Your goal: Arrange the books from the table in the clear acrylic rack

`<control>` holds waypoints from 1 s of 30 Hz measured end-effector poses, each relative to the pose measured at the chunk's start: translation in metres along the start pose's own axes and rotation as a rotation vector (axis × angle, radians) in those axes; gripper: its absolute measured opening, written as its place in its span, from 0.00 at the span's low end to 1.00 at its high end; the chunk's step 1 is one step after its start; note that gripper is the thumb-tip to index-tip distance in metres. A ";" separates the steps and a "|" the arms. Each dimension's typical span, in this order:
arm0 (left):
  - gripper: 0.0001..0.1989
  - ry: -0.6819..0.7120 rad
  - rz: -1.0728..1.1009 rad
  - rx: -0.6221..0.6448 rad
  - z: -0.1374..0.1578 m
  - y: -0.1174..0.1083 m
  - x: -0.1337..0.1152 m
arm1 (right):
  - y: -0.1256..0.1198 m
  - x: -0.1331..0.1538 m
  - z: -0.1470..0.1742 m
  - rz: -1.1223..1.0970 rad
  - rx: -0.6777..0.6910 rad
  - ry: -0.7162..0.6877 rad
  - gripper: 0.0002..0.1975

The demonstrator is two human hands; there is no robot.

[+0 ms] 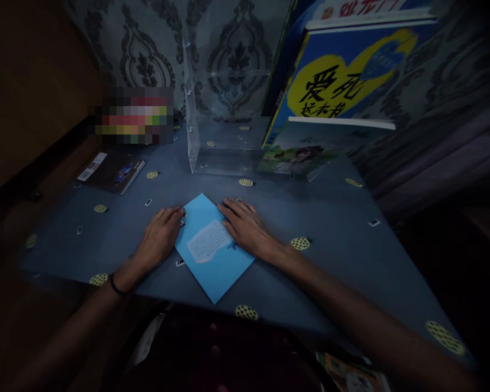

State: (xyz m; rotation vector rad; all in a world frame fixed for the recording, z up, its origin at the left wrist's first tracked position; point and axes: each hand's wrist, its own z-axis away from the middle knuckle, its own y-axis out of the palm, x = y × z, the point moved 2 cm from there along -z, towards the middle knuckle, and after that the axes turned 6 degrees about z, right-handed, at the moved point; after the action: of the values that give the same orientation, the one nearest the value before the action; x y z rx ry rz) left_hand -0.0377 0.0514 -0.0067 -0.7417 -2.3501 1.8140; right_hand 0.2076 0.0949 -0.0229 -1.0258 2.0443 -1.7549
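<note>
A thin light-blue book (pixel 214 277) lies flat on the table, turned so that one corner points towards me. Printed text on a pale patch shows on its upward side. My left hand (pixel 159 237), with a dark band on the wrist, rests at the book's left corner, fingers extended and touching or close to its edge. On the upper right edge lies my right hand (pixel 245 226), its fingers stretched out and flat, partly covering the cover. Neither hand is wrapped round anything.
Beyond the book stands a clear acrylic rack (pixel 191 130). At its right side lean a blue-and-yellow book (pixel 294 103) and a greenish book (pixel 302 155). A dark book (pixel 110 173) lies at the left of the patterned tablecloth (pixel 330 288), near a blurred colourful patch.
</note>
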 end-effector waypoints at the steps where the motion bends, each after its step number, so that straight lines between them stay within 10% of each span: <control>1: 0.17 0.001 -0.013 -0.005 0.001 -0.001 -0.001 | -0.001 0.000 0.009 0.000 -0.011 -0.012 0.22; 12: 0.18 0.067 -0.079 -0.052 0.044 -0.011 -0.020 | -0.020 0.035 0.099 0.035 0.031 -0.166 0.41; 19: 0.51 0.180 0.044 0.216 0.087 -0.029 -0.031 | -0.021 0.056 0.137 0.058 0.123 -0.195 0.46; 30: 0.18 0.031 0.478 0.181 0.073 -0.073 -0.022 | -0.043 0.047 0.136 -0.377 -0.100 -0.124 0.29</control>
State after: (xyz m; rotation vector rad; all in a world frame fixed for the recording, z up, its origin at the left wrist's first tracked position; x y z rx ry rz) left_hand -0.0675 -0.0355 0.0446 -1.3831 -2.0738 2.1259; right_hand 0.2714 -0.0395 -0.0029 -1.5957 1.9755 -1.7127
